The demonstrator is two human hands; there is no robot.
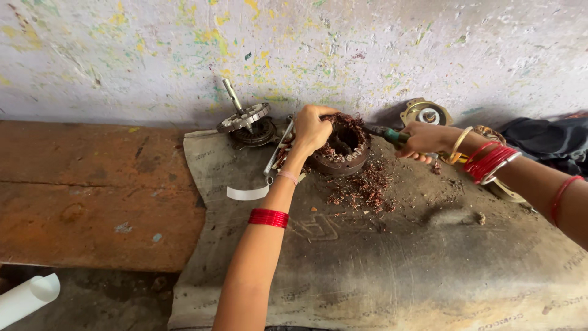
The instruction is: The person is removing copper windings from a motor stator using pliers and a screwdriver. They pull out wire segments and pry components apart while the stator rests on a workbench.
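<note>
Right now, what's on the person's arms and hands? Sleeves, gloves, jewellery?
No gloves or sleeves in view. The left hand has a thin pale band at the wrist and a red bangle stack farther up the forearm. The right hand has a gold bangle, several red bangles and a red thread up the arm.

A rusty-brown round motor stator (pixel 343 147) holds coppery-red wire, and scraps of the same red-brown (pixel 364 187) speckle the grey-tan sackcloth mat (pixel 398 257). The tool's handle (pixel 392 135) is green. Bright red bangles (pixel 268 217) ring the wrist. The whitish wall (pixel 367 49) carries yellow-green flecks.
</note>
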